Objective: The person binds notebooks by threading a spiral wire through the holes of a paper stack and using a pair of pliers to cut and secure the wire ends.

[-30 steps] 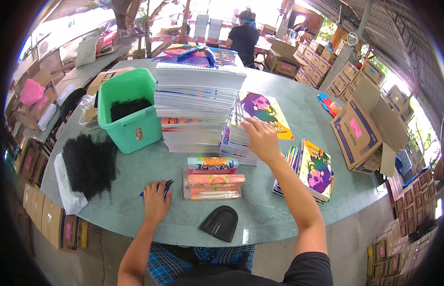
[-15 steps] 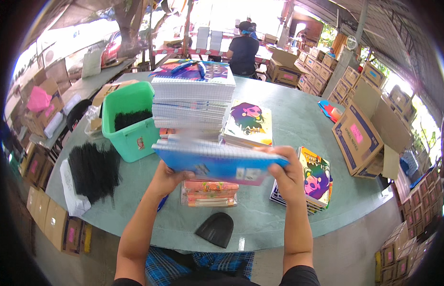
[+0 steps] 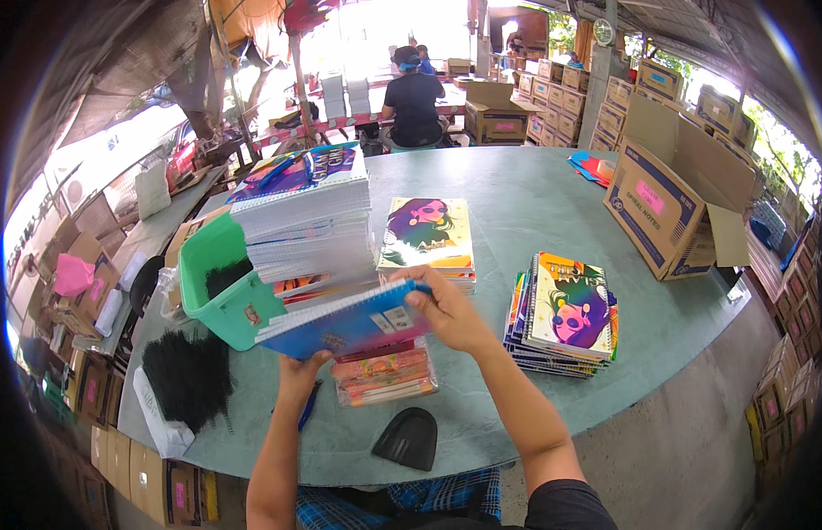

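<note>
My two hands hold a notebook (image 3: 349, 325) with a blue and pink cover, tilted above the table with its page edges upward. My left hand (image 3: 300, 373) grips its lower left edge, thumb showing. My right hand (image 3: 446, 311) is closed on its upper right corner. Just behind stands a tall stack of notebooks (image 3: 309, 216) with a pair of blue-handled tools (image 3: 283, 170) on top. Beneath the held notebook lies a clear-wrapped orange and pink pack (image 3: 384, 375), partly hidden. A black rounded flat piece (image 3: 407, 439) lies near the table's front edge.
At left are a green bin (image 3: 203, 287) holding black coils, and a black coil pile (image 3: 186, 380) beside white wrapping (image 3: 159, 415). Further right sit a shorter notebook stack (image 3: 426, 234), spiral-bound notebooks (image 3: 570, 309) and an open carton (image 3: 654, 208). A person (image 3: 414, 102) sits beyond the table.
My view has turned and shifted. The notebook, still in both hands, now slants more, its right end higher and its left end lower. It stays close to the tall stack.
</note>
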{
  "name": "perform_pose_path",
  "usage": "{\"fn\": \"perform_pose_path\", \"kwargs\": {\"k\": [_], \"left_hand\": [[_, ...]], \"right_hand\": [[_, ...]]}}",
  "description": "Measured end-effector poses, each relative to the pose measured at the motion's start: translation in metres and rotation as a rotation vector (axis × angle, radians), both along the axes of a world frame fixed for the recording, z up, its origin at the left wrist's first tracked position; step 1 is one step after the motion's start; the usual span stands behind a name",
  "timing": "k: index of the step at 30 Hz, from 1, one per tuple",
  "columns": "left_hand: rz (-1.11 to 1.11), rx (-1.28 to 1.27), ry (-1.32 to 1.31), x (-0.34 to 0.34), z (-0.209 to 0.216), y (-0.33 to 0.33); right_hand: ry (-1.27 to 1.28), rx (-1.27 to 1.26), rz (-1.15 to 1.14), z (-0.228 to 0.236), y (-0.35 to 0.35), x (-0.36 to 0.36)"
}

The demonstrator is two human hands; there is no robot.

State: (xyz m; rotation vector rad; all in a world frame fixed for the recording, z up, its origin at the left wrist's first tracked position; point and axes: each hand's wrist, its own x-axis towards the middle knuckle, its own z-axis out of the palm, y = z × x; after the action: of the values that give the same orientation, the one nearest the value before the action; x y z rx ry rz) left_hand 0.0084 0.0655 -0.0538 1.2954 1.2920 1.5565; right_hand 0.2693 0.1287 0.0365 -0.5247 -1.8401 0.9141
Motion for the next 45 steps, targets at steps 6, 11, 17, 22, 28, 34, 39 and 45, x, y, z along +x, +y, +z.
{"fn": "perform_pose_path", "kwargs": {"k": [6, 11, 17, 22, 28, 34, 39, 45], "left_hand": [[-0.028, -0.129, -0.011, -0.008, -0.022, -0.017], [0.181, 0.149, -0.347, 0.009, 0.001, 0.003], [0.094, 0.047, -0.155, 0.009, -0.012, -0.010], [0.338, -0.166, 0.616, -0.090, 0.009, -0.038], [0.841, -0.568, 0.934, -0.201, -0.056, -0.036], [0.935, -0.442, 0.944, -0.204, -0.066, -0.024], [0.859, -0.266, 0.807, -0.196, -0.056, -0.050], [0.770, -0.007, 0.304, -0.162, 0.027, -0.089]], "right_hand": [[0.130, -0.308, 0.008, -0.076, 0.001, -0.001], [0.491, -0.298, -0.098, -0.065, -0.006, -0.020], [0.240, -0.265, -0.545, -0.076, 0.001, -0.052], [0.316, -0.287, -0.554, -0.081, 0.001, -0.042], [0.331, -0.235, -0.565, -0.078, -0.006, -0.061], [0.228, -0.251, -0.551, -0.080, -0.011, -0.044], [0.240, -0.232, -0.568, -0.083, -0.005, -0.049], [-0.293, 0.411, -0.612, -0.030, -0.011, -0.067]]}}
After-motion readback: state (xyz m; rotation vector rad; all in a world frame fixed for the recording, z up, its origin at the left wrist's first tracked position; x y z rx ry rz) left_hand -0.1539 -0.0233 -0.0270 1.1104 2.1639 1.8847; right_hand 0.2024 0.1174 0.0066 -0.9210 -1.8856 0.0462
